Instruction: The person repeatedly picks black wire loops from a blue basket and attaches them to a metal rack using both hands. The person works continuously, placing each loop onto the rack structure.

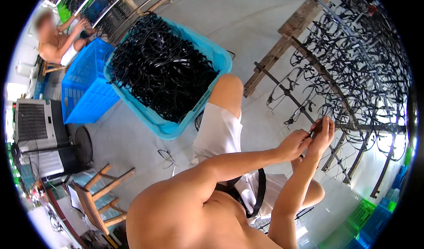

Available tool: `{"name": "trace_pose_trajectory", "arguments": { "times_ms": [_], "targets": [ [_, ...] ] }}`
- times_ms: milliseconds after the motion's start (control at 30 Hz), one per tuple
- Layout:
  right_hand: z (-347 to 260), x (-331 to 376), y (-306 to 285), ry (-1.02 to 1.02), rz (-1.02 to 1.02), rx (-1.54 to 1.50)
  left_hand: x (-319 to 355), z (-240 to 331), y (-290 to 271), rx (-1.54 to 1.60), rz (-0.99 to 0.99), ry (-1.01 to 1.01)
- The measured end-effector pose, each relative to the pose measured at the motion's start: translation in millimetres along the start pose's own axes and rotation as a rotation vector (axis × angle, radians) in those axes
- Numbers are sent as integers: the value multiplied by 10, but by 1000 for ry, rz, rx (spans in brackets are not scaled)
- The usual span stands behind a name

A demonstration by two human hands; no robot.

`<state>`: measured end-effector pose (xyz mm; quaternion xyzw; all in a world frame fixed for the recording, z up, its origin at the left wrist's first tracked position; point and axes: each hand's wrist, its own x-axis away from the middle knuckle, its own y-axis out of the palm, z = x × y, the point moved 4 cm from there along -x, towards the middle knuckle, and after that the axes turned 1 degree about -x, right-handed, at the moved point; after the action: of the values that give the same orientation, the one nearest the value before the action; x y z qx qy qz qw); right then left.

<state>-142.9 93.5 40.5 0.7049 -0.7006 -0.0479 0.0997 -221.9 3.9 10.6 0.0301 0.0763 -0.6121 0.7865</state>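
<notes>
My left hand [295, 145] and my right hand [323, 135] are close together in front of the rack, both with closed fingers. Between their fingertips shows a bit of a small black piece [312, 134]; the fingers cover most of it, so its kind is hidden. Just beyond them runs a dark metal bar [289, 95] of the rack, with thin wire hooks and a few black pieces on it. Many thin, curved black pieces [371, 68], like spectacle frames, hang in dense rows farther right.
A turquoise tub [163, 129] heaped with glossy black pieces [163, 68] stands by my left knee. Beside it are a blue crate [86, 81] and, farther left, a grey air cooler [35, 125]. A wooden stool [95, 200] stands lower left. Another person [55, 41] sits upper left.
</notes>
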Motion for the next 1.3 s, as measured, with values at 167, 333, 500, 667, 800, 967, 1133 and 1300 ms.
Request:
{"name": "trace_pose_trajectory", "arguments": {
  "times_ms": [167, 333, 500, 667, 800, 967, 1133, 1300],
  "targets": [
    [-20, -92, -93, 24, -63, 76, 393, 653, -793, -143, 46, 272],
    [-170, 194, -160, -320, 123, 608, 261, 27, -3164, -923, 556, 161],
    [-326, 898, 297, -584, 99, 858, 360, -397, -4921, -1782, 566, -169],
    [-23, 1237, 895, -456, -293, 628, 281, -1034, -5357, -2027, 126, -293],
    [53, 1341, 1390, -283, -461, 548, 251, -677, -5286, -1752, 134, -268],
    [114, 1340, 2237, -217, -912, 588, 445, -154, -5108, -1387, 274, -156],
    [516, 1412, 3076, -424, -1143, 623, 819, 5, -4870, -1230, 438, -191],
    [1243, 1498, 3604, 500, -1049, 218, 1069, 126, -4356, -859, 570, -121]
  ]
}}
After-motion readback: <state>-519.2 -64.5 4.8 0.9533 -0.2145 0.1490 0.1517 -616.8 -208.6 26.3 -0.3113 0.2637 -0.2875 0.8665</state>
